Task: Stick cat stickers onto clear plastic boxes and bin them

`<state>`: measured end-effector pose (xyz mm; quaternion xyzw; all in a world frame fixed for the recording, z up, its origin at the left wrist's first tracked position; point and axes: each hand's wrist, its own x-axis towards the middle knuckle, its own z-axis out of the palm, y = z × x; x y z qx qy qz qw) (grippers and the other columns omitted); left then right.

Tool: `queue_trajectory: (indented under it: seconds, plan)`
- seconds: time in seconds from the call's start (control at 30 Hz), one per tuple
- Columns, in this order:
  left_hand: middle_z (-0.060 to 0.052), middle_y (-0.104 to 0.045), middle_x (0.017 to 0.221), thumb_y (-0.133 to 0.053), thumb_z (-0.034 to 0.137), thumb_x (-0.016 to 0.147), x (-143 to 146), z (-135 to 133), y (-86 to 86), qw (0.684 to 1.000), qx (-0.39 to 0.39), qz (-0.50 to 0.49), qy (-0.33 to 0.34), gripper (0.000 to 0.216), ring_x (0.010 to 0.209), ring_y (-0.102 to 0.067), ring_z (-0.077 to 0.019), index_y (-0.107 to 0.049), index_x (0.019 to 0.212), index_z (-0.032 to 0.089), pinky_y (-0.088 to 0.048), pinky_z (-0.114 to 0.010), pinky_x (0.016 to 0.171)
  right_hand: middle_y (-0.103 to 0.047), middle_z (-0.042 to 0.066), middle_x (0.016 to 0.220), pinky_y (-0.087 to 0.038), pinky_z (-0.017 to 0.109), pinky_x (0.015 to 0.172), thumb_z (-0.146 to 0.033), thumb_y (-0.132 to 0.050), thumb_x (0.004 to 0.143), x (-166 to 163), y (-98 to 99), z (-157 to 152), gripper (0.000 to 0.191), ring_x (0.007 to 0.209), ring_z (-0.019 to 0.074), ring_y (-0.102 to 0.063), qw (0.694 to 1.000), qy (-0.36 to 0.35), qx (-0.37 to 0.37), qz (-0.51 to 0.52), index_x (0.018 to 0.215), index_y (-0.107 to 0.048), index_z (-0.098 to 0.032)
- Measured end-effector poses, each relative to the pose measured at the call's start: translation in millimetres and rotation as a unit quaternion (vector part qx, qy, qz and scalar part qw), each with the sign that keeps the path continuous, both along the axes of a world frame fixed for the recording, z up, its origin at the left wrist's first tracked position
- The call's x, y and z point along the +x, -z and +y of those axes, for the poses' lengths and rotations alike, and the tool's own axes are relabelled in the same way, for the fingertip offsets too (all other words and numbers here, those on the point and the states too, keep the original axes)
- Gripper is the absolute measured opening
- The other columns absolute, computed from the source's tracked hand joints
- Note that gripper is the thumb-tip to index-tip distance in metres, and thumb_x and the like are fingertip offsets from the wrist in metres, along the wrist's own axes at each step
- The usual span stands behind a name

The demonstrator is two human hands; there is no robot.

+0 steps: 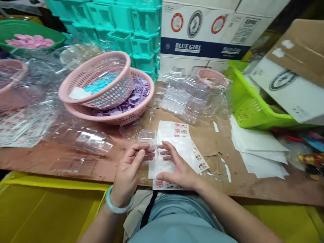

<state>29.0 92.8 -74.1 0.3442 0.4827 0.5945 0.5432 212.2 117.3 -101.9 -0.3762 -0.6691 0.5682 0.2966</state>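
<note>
Between thumb and fingers, my left hand holds a clear plastic piece, box-like and see-through, above the table's front part. A pale green bangle circles that wrist. My right hand is just to the right of the piece, thumb and fingers spread apart with nothing between them. Beneath it lie white sticker sheets, overlapping, with small printed figures along their edges. Some of the sheets are covered by the right hand.
Two stacked pink baskets hold blue and purple pieces at back left. Clear plastic packaging lies behind the sheets. White paper sheets are at right, below a lime green basket. Turquoise bins and a printed carton stand behind.
</note>
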Motion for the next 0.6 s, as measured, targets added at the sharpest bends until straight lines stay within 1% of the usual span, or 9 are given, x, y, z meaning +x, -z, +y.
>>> queue_trajectory:
  seconds: [0.1,0.17,0.23,0.27,0.33,0.4,0.43,0.5,0.6]
  plan:
    - [-0.007,-0.071,0.095,-0.061,0.031,0.086,27,14,-3.8,0.985,0.067,0.100,0.122,0.018,0.089,-0.066,-0.0193,-0.070,0.098,0.020,-0.054,-0.032,0.084,-0.040,0.011,0.141,-0.045,0.043,0.102,-0.042,-0.074,0.075,15,6.1,-5,0.090,0.118,0.0210,-0.053,0.996,0.070,-0.027,0.040,0.145,-0.017,-0.035]
    - [-0.007,-0.071,0.095,-0.060,0.029,0.087,46,21,-6.4,0.964,0.105,0.125,0.210,0.018,0.090,-0.066,-0.0207,-0.072,0.098,0.020,-0.053,-0.034,0.086,-0.045,0.010,0.135,-0.045,0.042,0.102,-0.042,-0.071,0.078,31,6.2,-3,0.083,0.119,0.0205,-0.053,0.991,0.118,-0.029,0.058,0.143,-0.020,-0.034]
    - [-0.007,-0.072,0.093,-0.058,0.028,0.088,62,23,-7.5,0.951,0.124,0.128,0.251,0.018,0.088,-0.066,-0.0205,-0.072,0.097,0.020,-0.053,-0.033,0.083,-0.049,0.008,0.130,-0.043,0.042,0.104,-0.040,-0.072,0.078,47,4.9,-1,0.080,0.121,0.0210,-0.052,0.990,0.134,-0.012,0.049,0.142,-0.024,-0.033]
    - [-0.007,-0.071,0.091,-0.057,0.028,0.089,66,21,-6.8,0.951,0.125,0.131,0.250,0.017,0.085,-0.066,-0.0198,-0.071,0.096,0.020,-0.053,-0.031,0.080,-0.050,0.008,0.128,-0.044,0.042,0.104,-0.040,-0.073,0.077,54,4.6,-2,0.081,0.121,0.0213,-0.052,0.990,0.133,-0.001,0.037,0.142,-0.025,-0.033]
    - [-0.006,-0.070,0.089,-0.053,0.026,0.091,64,12,-1.6,0.958,0.127,0.172,0.193,0.017,0.081,-0.065,-0.0179,-0.067,0.099,0.021,-0.052,-0.029,0.076,-0.052,0.007,0.127,-0.045,0.042,0.102,-0.039,-0.073,0.078,62,5.8,-4,0.082,0.118,0.0218,-0.054,0.990,0.135,0.032,-0.009,0.143,-0.024,-0.033]
    - [-0.005,-0.069,0.093,-0.051,0.022,0.092,48,-1,9.3,0.945,0.149,0.282,0.075,0.020,0.084,-0.064,-0.0174,-0.063,0.108,0.023,-0.050,-0.029,0.079,-0.053,0.008,0.126,-0.045,0.045,0.102,-0.037,-0.070,0.081,62,9.5,-7,0.080,0.116,0.0230,-0.054,0.982,0.143,0.095,-0.079,0.145,-0.022,-0.033]
    - [-0.005,-0.068,0.096,-0.050,0.019,0.091,35,-9,16.5,0.921,0.166,0.351,0.010,0.024,0.088,-0.064,-0.0179,-0.061,0.112,0.024,-0.049,-0.030,0.082,-0.053,0.009,0.127,-0.044,0.046,0.102,-0.035,-0.068,0.083,59,11.8,-9,0.076,0.116,0.0238,-0.054,0.974,0.141,0.134,-0.112,0.145,-0.024,-0.032]
    - [-0.007,-0.067,0.100,-0.051,0.015,0.089,4,-23,33.0,0.851,0.191,0.481,-0.085,0.029,0.092,-0.062,-0.0199,-0.059,0.116,0.023,-0.047,-0.033,0.085,-0.054,0.010,0.126,-0.043,0.048,0.102,-0.031,-0.063,0.087,49,16.0,-10,0.060,0.117,0.0247,-0.052,0.959,0.117,0.208,-0.153,0.140,-0.035,-0.031]
    - [-0.009,-0.067,0.092,-0.050,0.016,0.088,-42,-35,56.3,0.765,0.177,0.607,-0.126,0.025,0.085,-0.061,-0.0219,-0.061,0.110,0.020,-0.046,-0.037,0.082,-0.057,0.011,0.121,-0.046,0.046,0.098,-0.027,-0.056,0.091,33,19.4,-6,0.037,0.116,0.0259,-0.052,0.938,0.056,0.289,-0.183,0.127,-0.051,-0.027]
